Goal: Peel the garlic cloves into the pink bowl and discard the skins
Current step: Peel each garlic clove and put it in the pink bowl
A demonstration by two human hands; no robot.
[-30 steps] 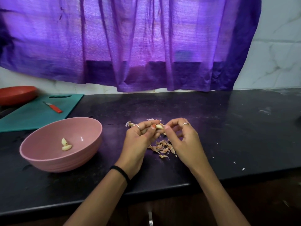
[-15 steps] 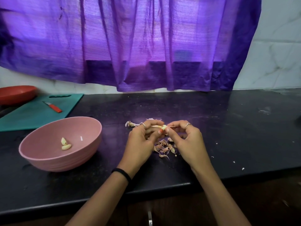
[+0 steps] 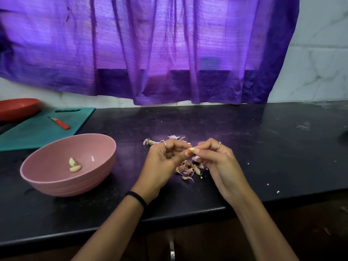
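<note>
— What sits in the grip?
— A garlic clove (image 3: 191,149); the left hand (image 3: 163,161) and the right hand (image 3: 216,159) meet above the black tabletop (image 3: 254,147), fingertips of both pinching the clove between them; each hand wears a ring.
— And beneath?
— A heap of skins (image 3: 189,169) lies on the tabletop right under the hands; a few more scraps lie just behind the left hand.
— The bowl?
— The pink bowl (image 3: 56,183) stands to the left, apart from the hands; two peeled cloves (image 3: 74,165) lie inside it, touching.
— Further out?
— A teal cutting board (image 3: 37,132) with a red-handled knife (image 3: 59,123) on it; a red dish (image 3: 17,108) at its far corner; a purple curtain (image 3: 150,49) behind.
</note>
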